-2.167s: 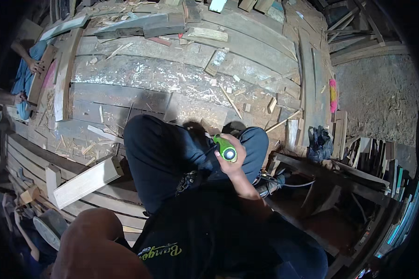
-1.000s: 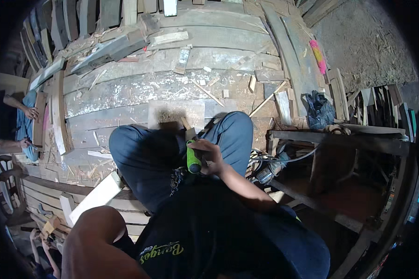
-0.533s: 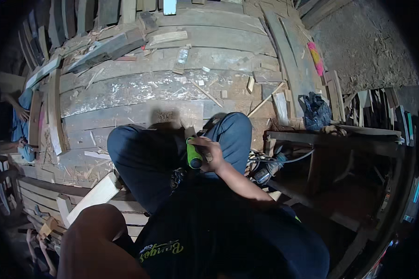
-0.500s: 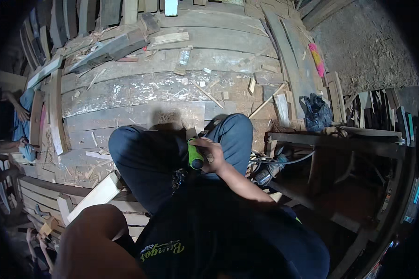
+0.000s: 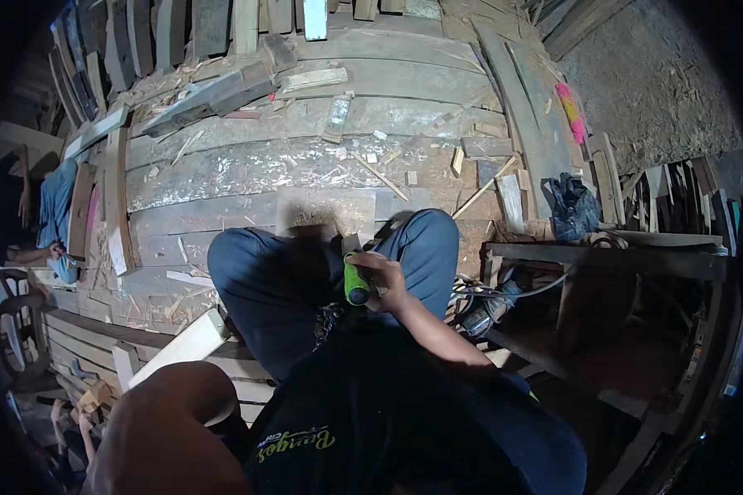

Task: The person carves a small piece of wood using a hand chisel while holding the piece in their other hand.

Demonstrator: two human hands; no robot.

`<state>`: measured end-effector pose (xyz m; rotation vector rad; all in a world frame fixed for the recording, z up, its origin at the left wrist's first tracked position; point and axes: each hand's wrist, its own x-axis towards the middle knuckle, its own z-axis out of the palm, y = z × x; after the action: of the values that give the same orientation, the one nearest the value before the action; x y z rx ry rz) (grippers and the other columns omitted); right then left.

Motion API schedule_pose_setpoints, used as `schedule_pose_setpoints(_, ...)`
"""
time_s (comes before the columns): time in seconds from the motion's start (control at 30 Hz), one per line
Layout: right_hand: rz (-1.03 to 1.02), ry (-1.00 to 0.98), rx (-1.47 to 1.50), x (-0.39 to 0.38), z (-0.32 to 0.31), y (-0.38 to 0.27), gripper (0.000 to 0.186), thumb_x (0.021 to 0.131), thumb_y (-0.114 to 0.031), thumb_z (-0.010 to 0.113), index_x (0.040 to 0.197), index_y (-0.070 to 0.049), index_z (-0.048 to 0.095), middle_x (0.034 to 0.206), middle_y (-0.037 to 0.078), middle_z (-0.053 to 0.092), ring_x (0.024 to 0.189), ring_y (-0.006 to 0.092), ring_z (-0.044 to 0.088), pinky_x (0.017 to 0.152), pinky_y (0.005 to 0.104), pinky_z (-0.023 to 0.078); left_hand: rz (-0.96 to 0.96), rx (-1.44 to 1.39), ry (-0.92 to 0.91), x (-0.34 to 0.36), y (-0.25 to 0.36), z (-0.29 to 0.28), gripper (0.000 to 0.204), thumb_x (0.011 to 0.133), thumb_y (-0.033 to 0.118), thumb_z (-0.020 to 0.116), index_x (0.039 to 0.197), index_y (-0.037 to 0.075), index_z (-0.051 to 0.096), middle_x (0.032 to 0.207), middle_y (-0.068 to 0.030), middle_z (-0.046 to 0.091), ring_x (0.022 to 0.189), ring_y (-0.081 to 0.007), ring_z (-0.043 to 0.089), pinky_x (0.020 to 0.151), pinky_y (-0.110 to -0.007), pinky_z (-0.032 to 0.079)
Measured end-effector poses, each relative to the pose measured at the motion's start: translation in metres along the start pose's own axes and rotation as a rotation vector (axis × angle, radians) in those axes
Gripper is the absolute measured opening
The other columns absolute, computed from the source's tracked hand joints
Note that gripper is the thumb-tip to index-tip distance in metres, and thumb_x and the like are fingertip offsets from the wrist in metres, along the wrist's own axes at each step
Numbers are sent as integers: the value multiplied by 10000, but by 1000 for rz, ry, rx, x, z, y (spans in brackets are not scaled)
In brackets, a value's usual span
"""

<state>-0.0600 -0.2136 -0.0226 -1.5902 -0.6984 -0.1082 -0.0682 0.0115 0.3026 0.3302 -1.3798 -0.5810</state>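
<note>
My right hand (image 5: pixel 383 280) is closed around a hand tool with a bright green handle (image 5: pixel 356 280) and a dark round end cap. It is held between my thighs, with the cap toward me. A flat greyish piece (image 5: pixel 351 243) shows just past the handle; whether it belongs to the tool I cannot tell. My left arm (image 5: pixel 169 412) is bent at the lower left, and its hand is out of sight. Beside that arm a pale squared timber (image 5: pixel 182 348) lies at a slant.
Wood scraps and shavings litter the plank floor (image 5: pixel 248 169). A dark timber beam (image 5: pixel 210 99) lies far left. At right are a black plastic bag (image 5: pixel 574 206), a corded power tool (image 5: pixel 483 313) and a wooden frame (image 5: pixel 603 257). Other people's hands (image 5: pixel 56 252) show at left.
The whole view has shifted slightly, so the scene sits a little farther right and lower. My right hand keeps its grip on the green handle, which now points more toward me.
</note>
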Motion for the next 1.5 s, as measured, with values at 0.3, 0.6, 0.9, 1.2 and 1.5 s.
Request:
schedule_pose_setpoints(0.3, 193, -49, 110, -5, 3, -10, 591, 537, -113, 693, 1106, 34, 626, 854, 108, 629, 786, 240, 592, 741, 336, 437, 3, 41, 23, 5, -2, 2, 304, 971, 218, 391, 928, -5, 593, 564, 18, 382, 409, -90, 383, 354, -274, 252)
schedule_pose_setpoints(0.6, 42, -40, 55, -2, 3, -3, 585, 608, -54, 698, 1185, -45, 603, 786, 63, 579, 718, 231, 556, 685, 316, 464, -56, 134, 38, 7, -4, 5, 325, 972, 194, 361, 958, -35, 592, 581, 3, 427, 408, -94, 397, 374, -269, 278)
schedule_pose_setpoints(0.9, 51, 11, -90, -5, -3, -1, 579, 596, -57, 723, 1161, -49, 599, 976, 133, 656, 814, 278, 641, 723, 329, 504, -42, 55, 22, -1, 5, -2, 428, 1004, 316, 351, 1048, -19, 614, 550, 16, 409, 396, -83, 371, 370, -262, 248)
schedule_pose_setpoints(1.2, 125, -36, -102, -1, -2, -7, 502, 618, -50, 744, 1101, -9, 613, 958, 148, 667, 822, 277, 659, 726, 334, 510, -181, 456, 249, 10, 9, 5, 284, 984, 131, 415, 1032, 9, 667, 463, 33, 358, 339, -61, 323, 345, -230, 195)
schedule_pose_setpoints(1.5, 83, -67, -17, -8, 4, 0, 601, 598, -236, 816, 1103, 25, 621, 994, 143, 673, 859, 290, 656, 857, 377, 465, 83, 229, 260, 8, -14, 8, 269, 960, 151, 411, 954, -4, 630, 555, -5, 439, 395, -81, 409, 319, -261, 238)
